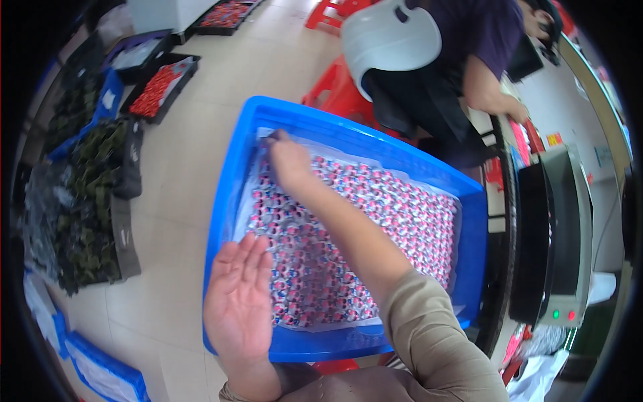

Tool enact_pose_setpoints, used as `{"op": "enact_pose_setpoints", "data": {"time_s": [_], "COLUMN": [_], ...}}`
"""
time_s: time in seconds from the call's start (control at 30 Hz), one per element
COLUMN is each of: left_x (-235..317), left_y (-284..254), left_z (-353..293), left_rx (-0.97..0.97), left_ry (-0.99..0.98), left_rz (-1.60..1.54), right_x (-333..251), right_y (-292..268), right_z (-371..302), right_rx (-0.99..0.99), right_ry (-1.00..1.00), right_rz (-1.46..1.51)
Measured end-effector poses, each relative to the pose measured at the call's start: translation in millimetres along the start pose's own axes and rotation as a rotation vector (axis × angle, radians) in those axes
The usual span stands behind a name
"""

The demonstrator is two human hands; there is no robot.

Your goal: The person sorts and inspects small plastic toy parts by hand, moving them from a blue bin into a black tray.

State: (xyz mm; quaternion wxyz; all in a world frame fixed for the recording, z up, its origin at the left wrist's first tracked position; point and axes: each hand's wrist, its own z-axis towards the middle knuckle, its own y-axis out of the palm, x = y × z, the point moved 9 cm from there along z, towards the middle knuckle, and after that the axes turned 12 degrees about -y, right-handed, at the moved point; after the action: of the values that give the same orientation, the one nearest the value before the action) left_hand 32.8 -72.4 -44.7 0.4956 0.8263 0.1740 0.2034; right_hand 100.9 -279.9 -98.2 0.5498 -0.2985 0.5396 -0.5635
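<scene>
A large blue plastic bin [226, 194] stands in front of me, lined with white sheeting [248, 201]. Many small pink, white and dark-blue pieces [395, 214] lie in close rows across the sheet; their kind is too small to tell. My right hand [289, 161] reaches over them to the bin's far left corner, its fingers pressed together around a small dark bit that I cannot make out. Over the near left rim, my left hand [238, 305] is held palm up, fingers stretched out and nothing in it.
Black trays with red pieces [157, 90] and dark green pieces [97, 194] line the floor at left. Beyond the bin are red stools [335, 90], a white chair back [392, 40] and a seated co-worker [492, 47]. A machine [556, 234] with lit buttons stands at right.
</scene>
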Motion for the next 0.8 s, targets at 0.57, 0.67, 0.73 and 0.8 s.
{"op": "enact_pose_setpoints", "data": {"time_s": [0.57,0.67,0.73,0.8], "left_x": [12.4,15.0,-1.1,-28.7], "left_y": [-11.0,-0.3,10.6,20.4], "left_z": [5.3,-7.0,-22.1,-34.7], "left_rx": [-0.159,-0.213,-0.142,-0.004], "left_ry": [-0.029,0.114,0.214,0.391], "left_rz": [0.082,0.329,0.467,0.708], "right_x": [-9.6,47.1,88.2,114.1], "right_y": [-123.3,-147.0,-162.0,-184.8], "right_z": [-210.4,-330.6,-408.1,-468.3], "right_rx": [-0.014,-0.103,-0.138,-0.253], "right_ry": [0.055,0.424,0.658,0.968], "right_rz": [0.176,0.014,-0.193,-0.271]}}
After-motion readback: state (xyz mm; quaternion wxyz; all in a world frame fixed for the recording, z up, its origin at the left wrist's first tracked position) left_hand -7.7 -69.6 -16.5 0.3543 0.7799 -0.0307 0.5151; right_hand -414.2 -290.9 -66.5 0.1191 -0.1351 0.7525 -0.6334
